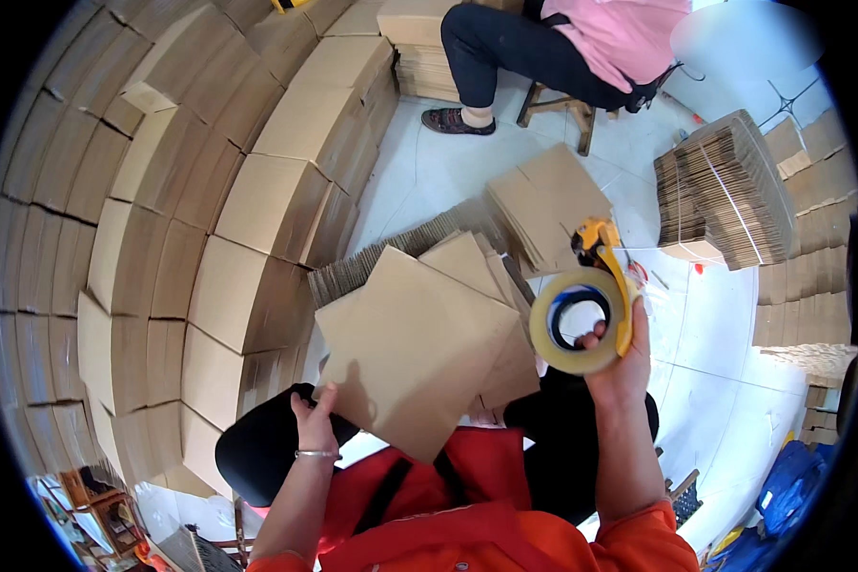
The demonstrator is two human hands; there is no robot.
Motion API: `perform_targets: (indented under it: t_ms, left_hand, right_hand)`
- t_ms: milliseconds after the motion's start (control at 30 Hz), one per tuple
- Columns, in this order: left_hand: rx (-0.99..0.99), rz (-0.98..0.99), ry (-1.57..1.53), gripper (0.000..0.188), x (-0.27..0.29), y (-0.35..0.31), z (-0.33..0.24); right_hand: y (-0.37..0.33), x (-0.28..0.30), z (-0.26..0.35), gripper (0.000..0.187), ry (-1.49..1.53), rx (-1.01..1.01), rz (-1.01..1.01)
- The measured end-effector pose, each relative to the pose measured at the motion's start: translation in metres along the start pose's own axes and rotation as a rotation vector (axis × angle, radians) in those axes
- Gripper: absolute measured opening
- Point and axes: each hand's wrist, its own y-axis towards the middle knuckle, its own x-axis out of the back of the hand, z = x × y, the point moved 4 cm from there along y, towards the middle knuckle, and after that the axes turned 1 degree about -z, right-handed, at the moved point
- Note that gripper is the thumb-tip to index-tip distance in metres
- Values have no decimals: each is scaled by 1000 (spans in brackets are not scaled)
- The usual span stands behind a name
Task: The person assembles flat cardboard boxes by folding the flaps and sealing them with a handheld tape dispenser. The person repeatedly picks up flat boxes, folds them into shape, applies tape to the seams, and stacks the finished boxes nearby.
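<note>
1 flat cardboard sheet (pixel 412 348) pinched at lower corner by L hand (pixel 315 419); R hand (pixel 620 367), right of sheet, clamped on 1 tape dispenser (pixel 586 310).

brown cardboard sheet (pixel 410 343), yellow tape dispenser (pixel 602 276), orange sleeves (pixel 639 539)

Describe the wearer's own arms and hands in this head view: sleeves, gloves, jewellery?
Both hands are bare, no gloves. The left hand has a thin silver bangle at the wrist. The right hand shows no ring, watch or band. Both forearms are uncovered; orange sleeves are pushed up near the elbows and match the orange top, which has dark straps across the front.
</note>
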Motion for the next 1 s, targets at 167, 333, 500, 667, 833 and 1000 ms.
perform_targets:
  t_ms: [167,333,500,667,833,1000]
  left_hand:
    - [44,266,-196,76,2,18,53]
    - [106,373,-206,63,-42,-7,24]
    - [-30,500,-110,71,-53,32,8]
    - [34,354,-218,85,-61,60,-7]
    - [202,454,-368,96,-7,135,118]
    - [307,517,-544,95,-46,153,148]
  right_hand:
    - [-2,6,7,35,44,63,131]
    - [-18,16,18,31,156,99,179]
    - [-17,16,18,33,54,258,167]
    - [24,26,15,33,133,118,119]
    - [11,14,20,28,121,55,32]
    - [24,17,20,34,28,48,-64]
